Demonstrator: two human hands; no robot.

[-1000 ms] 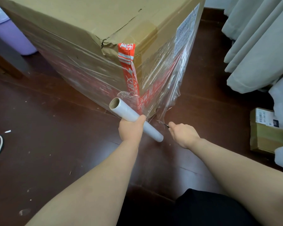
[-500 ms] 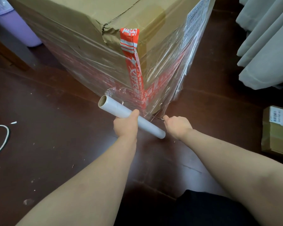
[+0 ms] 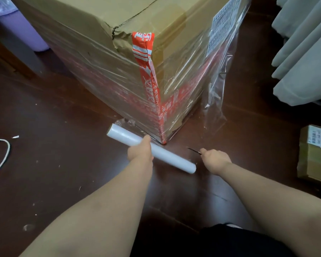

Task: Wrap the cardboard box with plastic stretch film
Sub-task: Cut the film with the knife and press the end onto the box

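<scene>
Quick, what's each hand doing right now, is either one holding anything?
Left hand: grips the stretch film roll.
Right hand: grips a thin dark tool; which tool it is cannot be told.

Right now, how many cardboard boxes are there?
2. A big cardboard box stands in the middle, film around it; a small box sits at the right edge. Others may be hidden.

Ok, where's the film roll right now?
Head view, centre: the roll is gripped by the left hand, in front of the box's near bottom corner; the right hand, holding a blade, is to its right.
</scene>
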